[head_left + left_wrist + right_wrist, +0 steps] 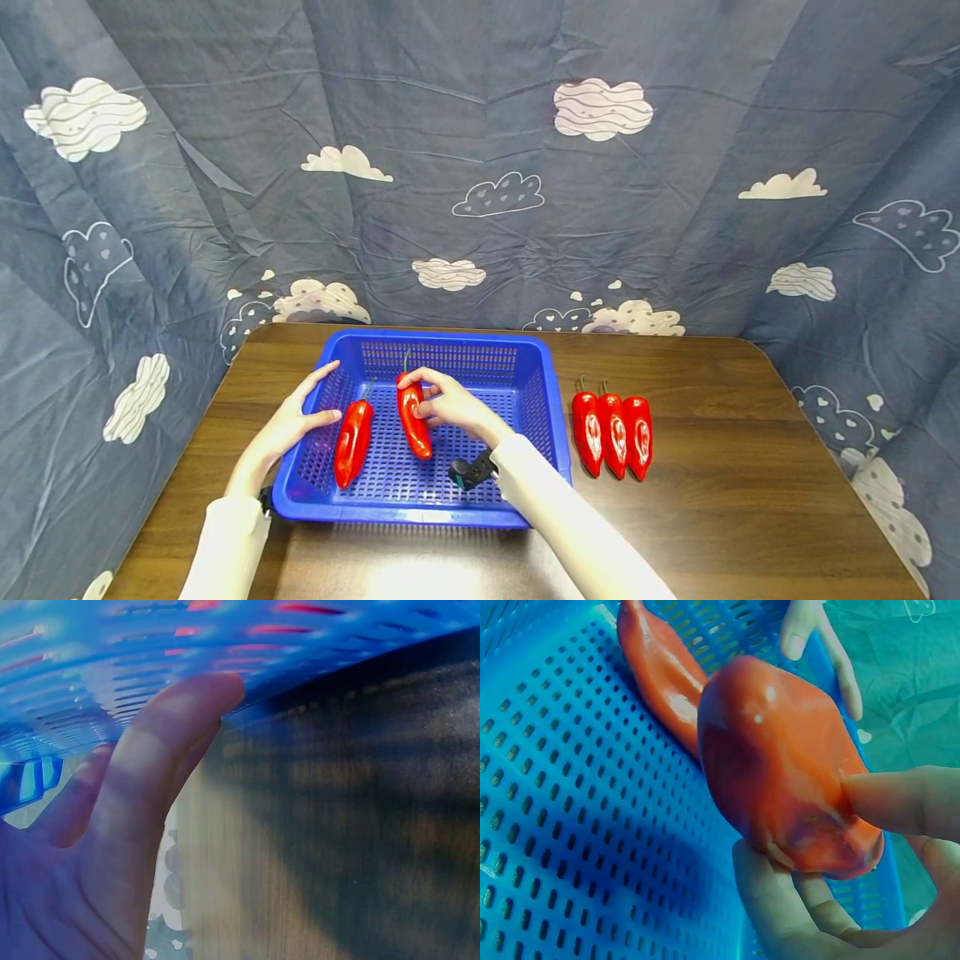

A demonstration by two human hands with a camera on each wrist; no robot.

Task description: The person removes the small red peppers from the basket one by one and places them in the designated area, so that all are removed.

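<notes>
My right hand (453,406) pinches a long red chili pepper (412,425) between thumb and fingers, inside a blue plastic basket (555,417). In the right wrist view this pepper (780,765) appears large and close, its blunt end towards the camera. Another red pepper (353,443) with a green stem lies along the basket's left side. At the left rim is my left hand (288,421), its thumb and a finger spread and fairly straight over the edge. The left wrist view shows that hand (112,832) close against the slotted basket wall (300,645).
To the right of the basket, three red peppers (613,433) lie side by side on the brown wooden table (720,475). A dark curtain (480,242) with cloud prints hangs behind it. A small black device (472,472) sits at my right wrist.
</notes>
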